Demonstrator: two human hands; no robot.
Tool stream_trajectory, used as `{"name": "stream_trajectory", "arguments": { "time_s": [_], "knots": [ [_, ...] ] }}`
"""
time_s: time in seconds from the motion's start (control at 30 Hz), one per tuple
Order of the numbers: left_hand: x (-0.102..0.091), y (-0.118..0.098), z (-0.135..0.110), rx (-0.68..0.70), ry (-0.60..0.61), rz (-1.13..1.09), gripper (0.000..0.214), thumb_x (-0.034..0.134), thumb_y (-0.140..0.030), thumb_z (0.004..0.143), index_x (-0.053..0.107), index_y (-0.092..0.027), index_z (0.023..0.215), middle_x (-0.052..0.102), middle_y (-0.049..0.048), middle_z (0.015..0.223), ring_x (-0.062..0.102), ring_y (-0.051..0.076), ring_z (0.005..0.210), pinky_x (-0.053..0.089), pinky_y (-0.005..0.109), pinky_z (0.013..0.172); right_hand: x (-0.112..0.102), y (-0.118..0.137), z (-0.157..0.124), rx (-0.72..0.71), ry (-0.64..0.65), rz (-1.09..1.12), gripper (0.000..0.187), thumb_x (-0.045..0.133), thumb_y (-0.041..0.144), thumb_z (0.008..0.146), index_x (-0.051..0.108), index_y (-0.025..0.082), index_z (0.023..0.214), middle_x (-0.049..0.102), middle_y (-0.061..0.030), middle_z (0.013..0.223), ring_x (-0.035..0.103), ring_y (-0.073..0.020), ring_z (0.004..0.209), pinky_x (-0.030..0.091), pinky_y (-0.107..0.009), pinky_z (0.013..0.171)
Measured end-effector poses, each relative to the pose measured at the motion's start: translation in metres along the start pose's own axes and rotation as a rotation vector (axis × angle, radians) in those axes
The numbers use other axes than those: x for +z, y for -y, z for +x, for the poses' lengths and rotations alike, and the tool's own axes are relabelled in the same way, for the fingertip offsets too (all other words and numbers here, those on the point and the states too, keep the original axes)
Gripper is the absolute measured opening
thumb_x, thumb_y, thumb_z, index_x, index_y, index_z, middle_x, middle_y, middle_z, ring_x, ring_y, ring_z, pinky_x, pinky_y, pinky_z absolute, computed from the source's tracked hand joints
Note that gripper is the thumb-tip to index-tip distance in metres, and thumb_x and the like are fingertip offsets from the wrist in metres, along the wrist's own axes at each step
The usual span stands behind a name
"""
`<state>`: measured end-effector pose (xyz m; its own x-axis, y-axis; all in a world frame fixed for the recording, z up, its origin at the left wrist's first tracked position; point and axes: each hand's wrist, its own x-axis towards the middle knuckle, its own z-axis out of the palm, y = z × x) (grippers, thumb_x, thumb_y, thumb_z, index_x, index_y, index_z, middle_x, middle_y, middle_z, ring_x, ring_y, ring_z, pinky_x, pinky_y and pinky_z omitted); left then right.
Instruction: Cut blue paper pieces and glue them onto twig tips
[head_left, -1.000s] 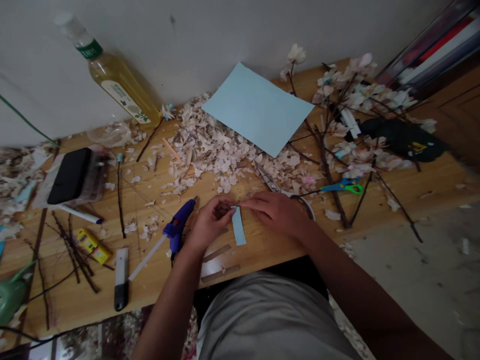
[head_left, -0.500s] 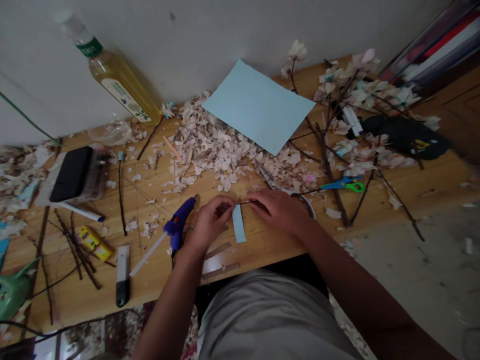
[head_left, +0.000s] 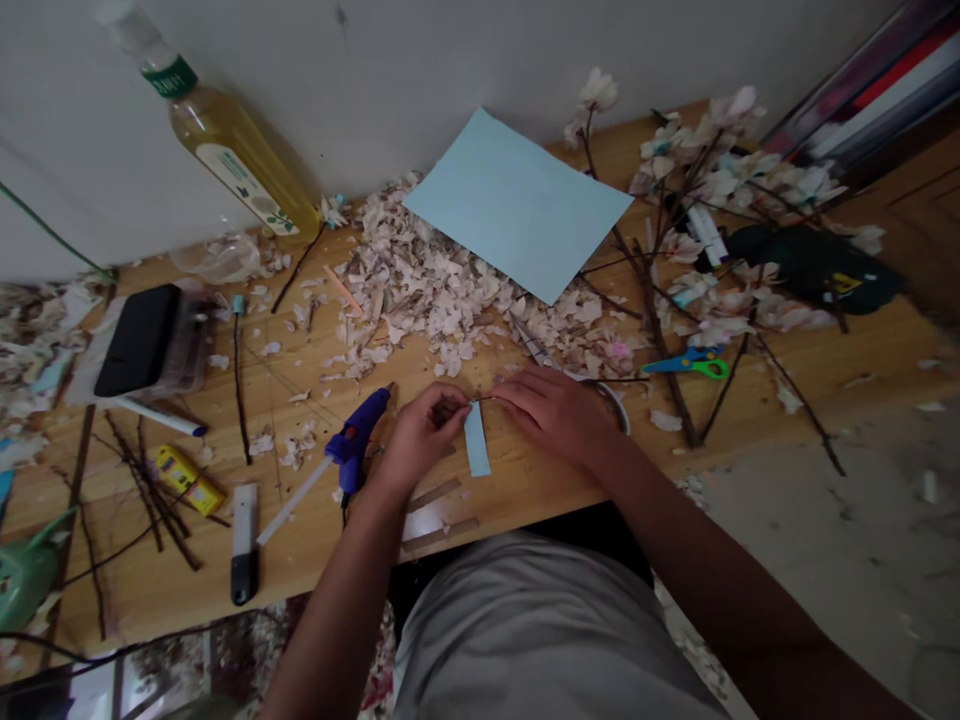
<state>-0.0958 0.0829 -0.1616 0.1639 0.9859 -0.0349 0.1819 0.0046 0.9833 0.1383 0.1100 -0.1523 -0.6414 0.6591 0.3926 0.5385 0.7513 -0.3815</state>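
Observation:
My left hand (head_left: pixel 427 428) is closed, its thumb and fingers pinching the top end of a narrow light blue paper strip (head_left: pixel 477 445) at the tip of a thin dark twig (head_left: pixel 621 380). The strip hangs down towards the table edge. Opposite, my right hand (head_left: pixel 553 412) is closed on the twig, with its fingertips just right of the strip. Most of the twig is hidden beneath that hand, and its far end comes out to the right. Metal scissors (head_left: pixel 534 345) lie behind my right hand, partly covered by it.
A purple glue gun (head_left: pixel 358 440) lies left of my left hand. Behind are heaped dried petals (head_left: pixel 442 285) under a light blue sheet (head_left: pixel 517 205). Flowering branches (head_left: pixel 660 330) and blue-green scissors (head_left: pixel 688 364) are at right; a bottle (head_left: pixel 240 160) stands back left, a utility knife (head_left: pixel 244 545) front left.
The twig's right end has swung slightly, and my right fingers have shifted a little along it. My left hand keeps its pinch on the strip. The whole view has moved slightly.

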Motion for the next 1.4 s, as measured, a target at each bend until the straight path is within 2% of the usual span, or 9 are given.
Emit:
{"name": "stream_trajectory", "arguments": {
  "time_s": [0.2, 0.5, 0.9, 1.13, 1.27, 1.4],
  "knots": [
    [-0.0003, -0.003, -0.0003, 0.027, -0.005, -0.008, 0.015, 0.07, -0.034, 0.09, 0.069, -0.021, 0.098, 0.07, 0.0031, 0.091, 0.065, 0.016, 0.083, 0.054, 0.027, 0.076, 0.0019, -0.0005, -0.0014, 0.006, 0.015, -0.002, 0.022, 0.055, 0.012, 0.102, 0.068, 0.018, 0.119, 0.074, -0.0086, 0.107, 0.066, -0.0262, 0.1, 0.055, -0.043, 0.091],
    [-0.0002, -0.0023, 0.0, -0.006, -0.008, 0.029, 0.018, 0.069, -0.037, 0.088, 0.069, -0.02, 0.094, 0.069, 0.0025, 0.086, 0.063, 0.015, 0.077, 0.052, 0.026, 0.07, 0.0023, 0.0006, -0.0024, 0.025, 0.026, -0.001, 0.023, 0.054, 0.013, 0.102, 0.068, 0.02, 0.119, 0.074, -0.0087, 0.111, 0.066, -0.0262, 0.104, 0.057, -0.042, 0.091],
    [-0.0007, -0.0036, -0.0011, -0.009, 0.001, 0.067, 0.011, 0.066, -0.028, 0.087, 0.069, -0.019, 0.094, 0.069, 0.0024, 0.087, 0.063, 0.015, 0.077, 0.051, 0.025, 0.07, 0.0009, 0.0018, -0.0018, 0.007, 0.019, -0.036, 0.02, 0.056, 0.014, 0.102, 0.068, 0.019, 0.118, 0.073, -0.0089, 0.11, 0.066, -0.0258, 0.103, 0.057, -0.041, 0.091],
    [0.0008, -0.0029, 0.0, 0.015, -0.015, 0.019, 0.02, 0.065, -0.039, 0.093, 0.068, -0.02, 0.099, 0.068, 0.0033, 0.091, 0.062, 0.016, 0.083, 0.05, 0.027, 0.074, 0.0003, 0.0027, -0.0009, 0.018, 0.026, -0.032, 0.021, 0.054, 0.014, 0.104, 0.068, 0.019, 0.118, 0.073, -0.0093, 0.112, 0.067, -0.0257, 0.105, 0.058, -0.041, 0.092],
    [-0.0009, -0.0056, 0.0024, -0.031, -0.03, 0.045, 0.027, 0.059, -0.047, 0.097, 0.066, -0.021, 0.093, 0.065, 0.0016, 0.085, 0.059, 0.016, 0.078, 0.048, 0.027, 0.071, -0.0001, 0.0025, -0.0014, 0.025, 0.02, -0.041, 0.021, 0.054, 0.014, 0.104, 0.069, 0.02, 0.118, 0.074, -0.0088, 0.112, 0.067, -0.0258, 0.105, 0.058, -0.042, 0.092],
    [-0.0019, -0.0086, 0.0044, -0.051, -0.005, 0.035, 0.03, 0.061, -0.05, 0.095, 0.066, -0.02, 0.092, 0.064, 0.0019, 0.085, 0.058, 0.017, 0.08, 0.048, 0.027, 0.073, -0.0006, 0.0026, -0.0019, 0.037, 0.036, -0.032, 0.023, 0.053, 0.015, 0.104, 0.069, 0.021, 0.119, 0.074, -0.009, 0.114, 0.067, -0.0259, 0.107, 0.058, -0.043, 0.094]
  ]
}}
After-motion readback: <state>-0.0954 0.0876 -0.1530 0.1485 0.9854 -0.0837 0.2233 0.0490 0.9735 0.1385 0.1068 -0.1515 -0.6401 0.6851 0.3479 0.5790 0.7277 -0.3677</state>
